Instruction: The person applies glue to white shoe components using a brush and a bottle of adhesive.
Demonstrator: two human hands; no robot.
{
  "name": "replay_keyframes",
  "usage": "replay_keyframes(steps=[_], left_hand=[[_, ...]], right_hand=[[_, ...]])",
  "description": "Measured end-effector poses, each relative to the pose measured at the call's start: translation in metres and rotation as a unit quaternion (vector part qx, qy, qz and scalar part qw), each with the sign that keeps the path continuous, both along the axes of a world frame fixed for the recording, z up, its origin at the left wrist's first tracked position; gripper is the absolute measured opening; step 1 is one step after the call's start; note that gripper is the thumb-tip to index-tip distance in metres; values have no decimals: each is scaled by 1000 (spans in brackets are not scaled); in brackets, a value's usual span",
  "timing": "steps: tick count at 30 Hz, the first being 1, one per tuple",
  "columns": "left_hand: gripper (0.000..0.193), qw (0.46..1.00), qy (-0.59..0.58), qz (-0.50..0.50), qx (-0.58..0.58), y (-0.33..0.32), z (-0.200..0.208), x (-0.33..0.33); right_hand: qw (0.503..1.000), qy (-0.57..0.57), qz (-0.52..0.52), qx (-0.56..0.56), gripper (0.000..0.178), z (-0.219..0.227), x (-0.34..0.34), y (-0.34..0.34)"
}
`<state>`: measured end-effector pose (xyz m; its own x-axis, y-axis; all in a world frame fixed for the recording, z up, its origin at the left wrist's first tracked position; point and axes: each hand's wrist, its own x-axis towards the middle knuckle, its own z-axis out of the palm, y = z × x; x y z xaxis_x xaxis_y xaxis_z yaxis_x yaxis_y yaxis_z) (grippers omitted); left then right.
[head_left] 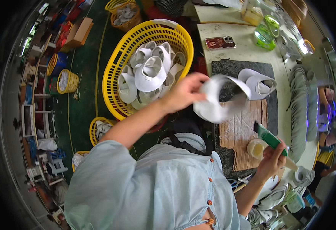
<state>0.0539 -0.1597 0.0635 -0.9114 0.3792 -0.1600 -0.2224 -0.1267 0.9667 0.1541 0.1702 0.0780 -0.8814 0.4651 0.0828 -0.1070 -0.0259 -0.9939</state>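
My left hand [186, 92] grips a white shoe upper [210, 100] by its edge, holding it up over the left side of a worn cardboard sheet [239, 134]. The upper is curved and slightly blurred. In my right hand [272, 160] is a brush [268, 137] with a green body, a dark tip and a pale handle end. Just beside the brush, a small tub [255, 148] of cream-coloured glue or paste rests on the cardboard. Another pair of white uppers [258, 85] lies on the dark slab [265, 68] beyond the held one.
A large yellow basket [109, 94] full of white uppers [150, 74] stands left of the table. On the pale tabletop [210, 32] are a phone [220, 43] and a green bottle [265, 36]. Scissors [240, 182] lie near my right forearm. Grey rolled material [299, 111] lines the right side.
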Motion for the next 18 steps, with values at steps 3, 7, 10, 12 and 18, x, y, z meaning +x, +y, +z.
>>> replay_keyframes(steps=[3,7,10,12,18], left_hand=[[45,947,138,175,-232,-93,25,-2],[27,750,237,312,-533,-202,37,5],[20,699,254,341,-575,-252,22,10],[16,651,220,384,-617,-273,10,10],[15,632,239,419,-606,-278,-14,-1]], right_hand=[[1000,-10,-18,-13,31,-6,1,9],[999,-39,-24,-21,33,-19,1,-2],[996,-78,16,-37,29,-21,3,-12],[996,-75,24,-30,29,-27,3,-13],[995,-93,17,-14,30,-22,5,-22]])
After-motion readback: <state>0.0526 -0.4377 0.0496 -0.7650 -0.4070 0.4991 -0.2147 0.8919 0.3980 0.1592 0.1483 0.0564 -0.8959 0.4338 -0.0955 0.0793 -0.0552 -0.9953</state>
